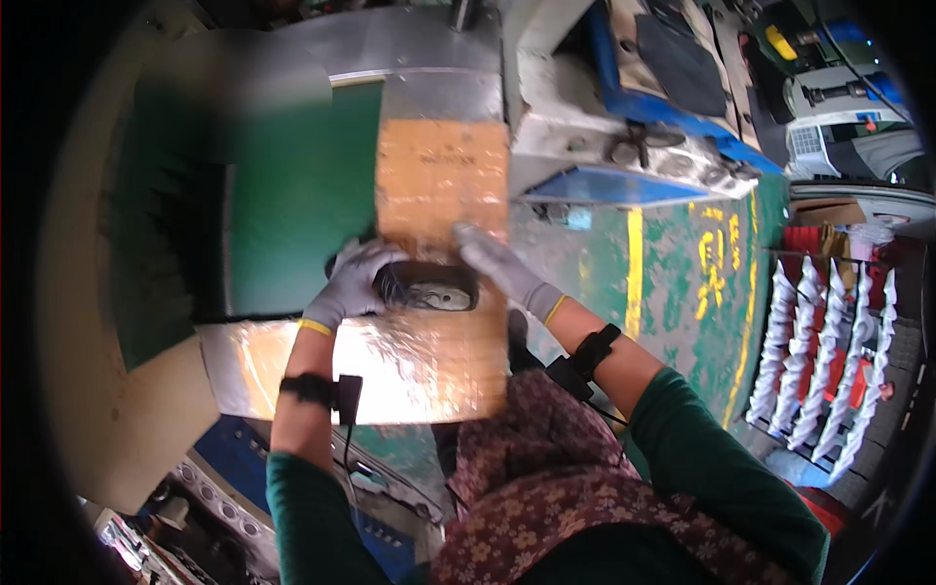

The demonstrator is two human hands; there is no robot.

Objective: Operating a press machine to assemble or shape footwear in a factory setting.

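Head view, looking down: a dark oval part (pixel 429 288) lies on a shiny metal worktop (pixel 292 375). The gloved left hand (pixel 353 283) grips the part's left end, fingers curled around it. The gloved right hand (pixel 502 268) rests open, fingers flat, just right of the part, touching a brown cardboard sheet (pixel 444 180) behind it.

On my feed both hands wear pale grey knit gloves with a yellow band at each cuff: the left hand (pixel 353 283) and the right hand (pixel 502 268). Each forearm carries a black strap; the left one holds a small black box with a thin cable hanging from it, the right one a similar unit, though blur hides its detail. Dark green sleeves are pushed up. A maroon floral-print garment covers the chest.
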